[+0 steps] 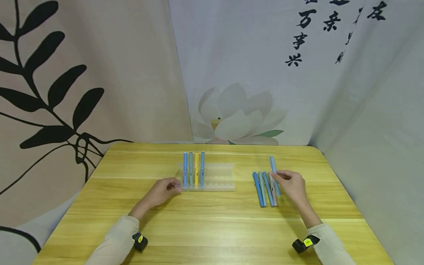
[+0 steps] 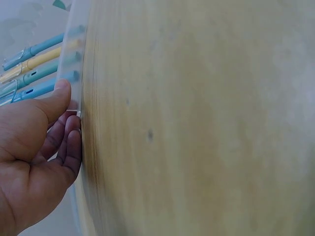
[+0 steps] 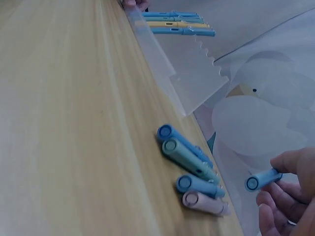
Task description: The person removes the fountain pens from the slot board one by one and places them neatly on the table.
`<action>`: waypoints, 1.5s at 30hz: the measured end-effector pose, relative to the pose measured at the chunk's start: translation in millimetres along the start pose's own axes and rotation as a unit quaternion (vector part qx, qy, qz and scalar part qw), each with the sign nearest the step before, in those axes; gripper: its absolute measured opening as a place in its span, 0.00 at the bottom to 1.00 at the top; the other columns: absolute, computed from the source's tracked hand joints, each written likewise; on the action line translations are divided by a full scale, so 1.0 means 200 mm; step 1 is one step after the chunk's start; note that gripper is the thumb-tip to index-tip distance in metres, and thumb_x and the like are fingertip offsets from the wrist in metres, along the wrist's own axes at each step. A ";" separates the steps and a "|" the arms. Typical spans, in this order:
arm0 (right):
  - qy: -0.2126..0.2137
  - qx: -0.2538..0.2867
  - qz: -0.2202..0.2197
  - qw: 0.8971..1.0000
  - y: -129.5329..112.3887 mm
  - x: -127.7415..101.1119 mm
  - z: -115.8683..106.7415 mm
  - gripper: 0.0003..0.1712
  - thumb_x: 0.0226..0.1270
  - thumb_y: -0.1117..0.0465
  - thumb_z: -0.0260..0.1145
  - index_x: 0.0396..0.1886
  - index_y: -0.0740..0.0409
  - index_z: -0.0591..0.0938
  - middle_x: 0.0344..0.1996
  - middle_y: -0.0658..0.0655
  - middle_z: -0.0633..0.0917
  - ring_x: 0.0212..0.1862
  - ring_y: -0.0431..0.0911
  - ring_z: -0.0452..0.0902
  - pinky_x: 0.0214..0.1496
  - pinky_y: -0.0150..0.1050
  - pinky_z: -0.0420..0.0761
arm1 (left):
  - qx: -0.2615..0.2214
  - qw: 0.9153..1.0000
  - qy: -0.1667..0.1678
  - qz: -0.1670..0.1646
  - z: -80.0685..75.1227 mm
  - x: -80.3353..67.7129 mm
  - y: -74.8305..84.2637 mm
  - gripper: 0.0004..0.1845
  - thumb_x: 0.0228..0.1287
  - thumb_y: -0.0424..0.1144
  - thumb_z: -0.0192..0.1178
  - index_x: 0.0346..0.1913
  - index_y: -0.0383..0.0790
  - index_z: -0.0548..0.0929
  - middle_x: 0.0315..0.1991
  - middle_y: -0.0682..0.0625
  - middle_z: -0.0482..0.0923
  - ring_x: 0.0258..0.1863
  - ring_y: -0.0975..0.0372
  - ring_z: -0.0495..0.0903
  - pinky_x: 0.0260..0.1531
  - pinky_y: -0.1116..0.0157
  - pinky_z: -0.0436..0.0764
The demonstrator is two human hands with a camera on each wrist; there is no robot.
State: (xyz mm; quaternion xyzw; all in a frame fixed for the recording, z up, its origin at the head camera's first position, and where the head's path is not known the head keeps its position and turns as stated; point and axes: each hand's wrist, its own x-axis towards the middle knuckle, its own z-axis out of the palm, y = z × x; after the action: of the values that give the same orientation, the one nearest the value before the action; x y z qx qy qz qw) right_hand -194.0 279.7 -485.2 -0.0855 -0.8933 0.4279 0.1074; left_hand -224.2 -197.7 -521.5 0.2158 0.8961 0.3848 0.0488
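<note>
A light blue pen [image 3: 263, 180] is pinched near one end between thumb and fingers of the right hand [image 1: 291, 185], lifted clear of the tabletop, as the right wrist view shows; in the head view it lies above the loose pens, angled toward the far edge. The left hand [image 1: 162, 191] is loosely curled, its thumb [image 2: 58, 98] pressed on the near left corner of a translucent pen rack [image 1: 218, 176], with the fingers tucked against that corner; nothing is enclosed in it.

4 pens [image 1: 193, 168] are laid side by side in the rack's left slots: blue, teal, yellow, blue. The slots toward its right end are unfilled. The rack is set near the middle of the wooden table [image 1: 212, 228], closer to the far edge.

4 loose pens [image 1: 265, 188] are left on the tabletop toward the right edge, just beside the right hand: blue, teal, blue and pink, lying close together.

The held pen is judged light, stiff and smooth, and likely to roll if set down on the flat wood. A hold around the middle of the barrel would probably keep it level; the clip end could catch. The rack looks thin and light, so it may slide unless steadied.
</note>
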 end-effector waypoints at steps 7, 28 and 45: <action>-0.013 -0.010 0.025 1.000 0.08 -0.01 -0.01 0.29 0.59 0.38 0.66 0.45 0.58 0.86 0.37 0.57 0.86 0.38 0.47 0.80 0.36 0.37 0.78 | 0.003 1.000 0.001 -0.002 0.00 0.00 0.00 0.09 0.64 0.41 0.63 0.44 0.42 0.82 0.33 0.57 0.79 0.34 0.65 0.77 0.36 0.67 0.78; -0.051 -0.059 0.065 0.995 0.15 -0.03 -0.03 0.28 0.60 0.41 0.67 0.44 0.60 0.86 0.41 0.61 0.86 0.44 0.54 0.81 0.42 0.47 0.79 | -0.008 1.000 -0.003 0.002 0.00 -0.01 0.01 0.07 0.65 0.39 0.61 0.44 0.42 0.81 0.34 0.55 0.79 0.33 0.63 0.76 0.35 0.67 0.78; -0.061 -0.095 0.045 0.993 0.18 -0.02 -0.01 0.26 0.60 0.40 0.66 0.42 0.58 0.87 0.37 0.57 0.87 0.39 0.51 0.82 0.38 0.45 0.78 | -0.009 1.000 -0.003 0.005 -0.01 -0.02 0.01 0.07 0.66 0.40 0.61 0.44 0.42 0.81 0.34 0.55 0.79 0.33 0.64 0.76 0.35 0.68 0.78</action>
State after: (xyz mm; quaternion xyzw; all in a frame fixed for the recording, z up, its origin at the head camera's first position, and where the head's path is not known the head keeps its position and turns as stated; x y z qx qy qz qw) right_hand -187.9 302.7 -512.6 -0.1094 -0.9302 0.3495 0.0245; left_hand -220.6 -198.3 -518.9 0.2209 0.8915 0.3921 0.0511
